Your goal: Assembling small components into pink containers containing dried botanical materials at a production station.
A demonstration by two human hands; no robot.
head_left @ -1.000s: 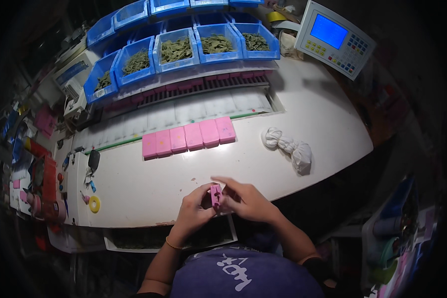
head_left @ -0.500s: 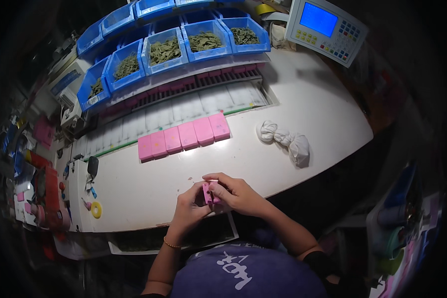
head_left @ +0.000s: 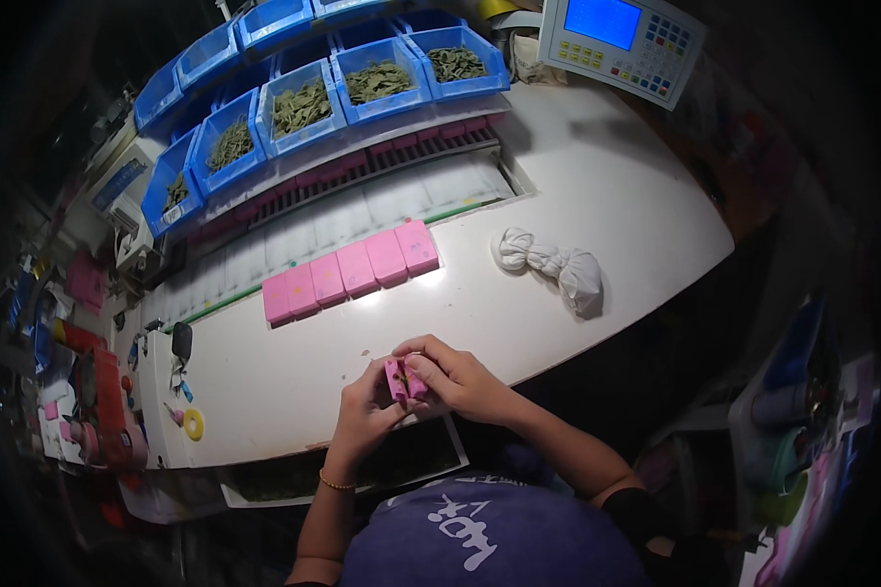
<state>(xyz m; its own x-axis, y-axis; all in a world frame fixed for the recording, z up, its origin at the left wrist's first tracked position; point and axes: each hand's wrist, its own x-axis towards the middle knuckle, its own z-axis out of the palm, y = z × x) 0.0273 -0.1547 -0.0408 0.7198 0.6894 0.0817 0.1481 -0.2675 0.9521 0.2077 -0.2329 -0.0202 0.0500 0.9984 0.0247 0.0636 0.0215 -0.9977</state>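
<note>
Close to the table's front edge, both of my hands hold a small pink rubber mould [head_left: 396,380], its two halves parted by a gap. Something thin and brownish-green shows in the gap, too small to make out. My left hand [head_left: 364,399] wraps round the mould's left side, its fingers partly hidden. On the other half lies the thumb of my right hand [head_left: 457,380], with the fingers curled over the far side. Beyond my hands, several pink moulds [head_left: 356,266] lie side by side in a slanting row.
Blue bins [head_left: 301,110] of green pieces stand at the back above a slotted rack [head_left: 362,164]. A knotted white cloth bundle [head_left: 555,266] lies right on the white table [head_left: 519,342]. A keypad panel with a blue screen [head_left: 622,44] stands back right; a yellow tape roll [head_left: 194,425] lies left.
The mould's halves are turned further apart, and the gap between them shows more. My hands have shifted slightly left in the picture. The whole view has tilted a little.
</note>
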